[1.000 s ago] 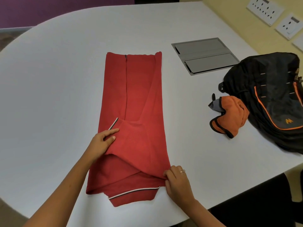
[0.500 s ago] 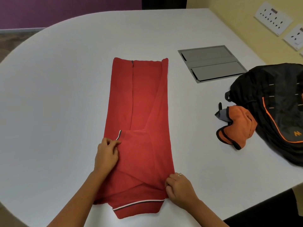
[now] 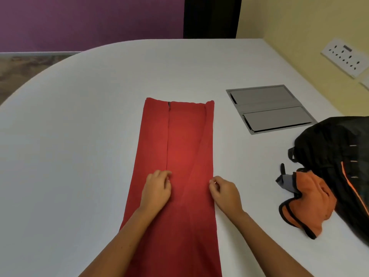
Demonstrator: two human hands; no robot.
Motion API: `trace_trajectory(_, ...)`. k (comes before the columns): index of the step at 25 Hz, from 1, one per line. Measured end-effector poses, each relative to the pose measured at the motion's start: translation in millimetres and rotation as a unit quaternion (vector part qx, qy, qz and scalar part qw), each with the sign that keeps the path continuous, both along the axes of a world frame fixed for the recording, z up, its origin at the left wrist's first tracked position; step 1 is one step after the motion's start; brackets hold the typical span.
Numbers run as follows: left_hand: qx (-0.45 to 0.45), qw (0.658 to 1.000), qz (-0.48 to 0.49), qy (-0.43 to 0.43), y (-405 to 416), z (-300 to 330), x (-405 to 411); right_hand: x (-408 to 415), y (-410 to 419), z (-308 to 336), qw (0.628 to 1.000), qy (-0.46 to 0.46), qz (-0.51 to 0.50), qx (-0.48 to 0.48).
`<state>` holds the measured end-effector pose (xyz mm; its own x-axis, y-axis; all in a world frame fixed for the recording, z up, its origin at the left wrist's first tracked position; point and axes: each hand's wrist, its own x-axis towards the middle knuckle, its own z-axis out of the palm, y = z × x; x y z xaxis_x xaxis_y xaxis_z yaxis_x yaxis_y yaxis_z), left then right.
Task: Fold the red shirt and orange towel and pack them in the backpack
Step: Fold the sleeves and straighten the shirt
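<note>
The red shirt (image 3: 179, 148) lies as a long narrow strip down the middle of the white table (image 3: 69, 136), its near end running out of the bottom of the view. My left hand (image 3: 157, 189) sits on the shirt with curled fingers pinching the cloth at the lengthwise fold edge. At the shirt's right edge, my right hand (image 3: 225, 194) pinches the fabric between thumb and fingers. The orange towel (image 3: 311, 204), with black trim, lies crumpled to the right against the black backpack (image 3: 339, 156).
A grey metal cable hatch (image 3: 269, 108) is set into the table beyond the backpack. Wall sockets (image 3: 345, 58) sit on the yellow wall at the right. The table's curved edge runs along the left and far side.
Both hands have moved up the shirt from its collar end to the middle. The folded sleeve with its striped trim is no longer visible, and the view has tilted so the near end is cut off.
</note>
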<state>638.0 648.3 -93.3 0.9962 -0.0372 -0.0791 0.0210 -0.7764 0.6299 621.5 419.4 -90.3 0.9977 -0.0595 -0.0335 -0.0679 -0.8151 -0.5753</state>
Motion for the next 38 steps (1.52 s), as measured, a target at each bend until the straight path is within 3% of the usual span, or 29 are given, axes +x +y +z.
trace_trajectory(9, -0.086, 0.989, -0.029, 0.115, -75, -12, 106, 212, -6, -5, 0.998, -0.022, -0.054, -0.002)
trace_trajectory(14, -0.07, 0.99, -0.012, 0.119, -97, -21, 123, 283, -6, -23, 0.993, 0.057, -0.093, -0.051)
trace_trajectory(18, -0.102, 0.988, -0.002, 0.112, -106, -24, 125, 311, -9, -24, 0.985, 0.071, -0.158, -0.013)
trace_trajectory(22, -0.199, 0.973, 0.006, 0.12, -108, -20, 124, 331, -14, -13, 0.984, 0.051, -0.172, -0.011)
trace_trajectory(24, -0.253, 0.954, 0.03, 0.157, -108, -15, 125, 335, -15, -13, 0.986, 0.006, -0.144, -0.08)
trace_trajectory(26, -0.308, 0.927, 0.073, 0.2, -109, -11, 128, 335, -13, -16, 0.98, -0.033, -0.052, -0.188)
trace_trajectory(28, -0.343, 0.911, 0.116, 0.199, -110, -14, 132, 333, -9, -21, 0.976, -0.011, 0.008, -0.215)
trace_trajectory(35, -0.298, 0.936, 0.12, 0.144, -104, -25, 133, 338, -9, -24, 0.976, 0.036, -0.074, -0.204)
trace_trajectory(38, -0.309, 0.937, 0.093, 0.136, -103, -19, 131, 347, -12, -13, 0.984, 0.001, -0.128, -0.121)
